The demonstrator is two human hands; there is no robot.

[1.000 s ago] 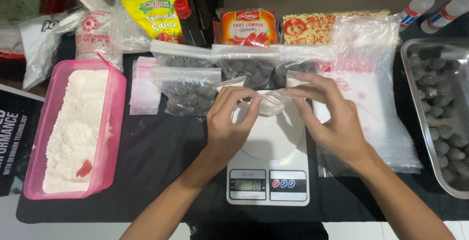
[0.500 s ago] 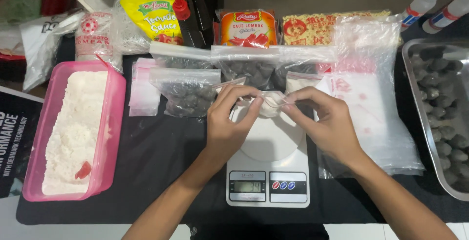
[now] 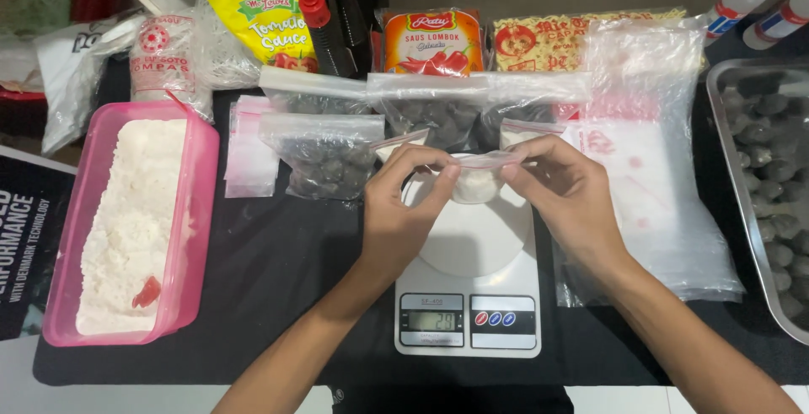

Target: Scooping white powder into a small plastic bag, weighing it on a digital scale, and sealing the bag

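The small clear bag (image 3: 476,180) has a pink zip strip at the top and something white inside, and you hold it just over the white kitchen scale (image 3: 468,283). Your left hand (image 3: 406,212) and your right hand (image 3: 566,195) each pinch one end of the strip. What the white content is I cannot tell, and your fingers hide the bag's corners. The pink tub (image 3: 195,203) holds white flour, the metal tray (image 3: 723,119), cut at the edge, holds dark balls.
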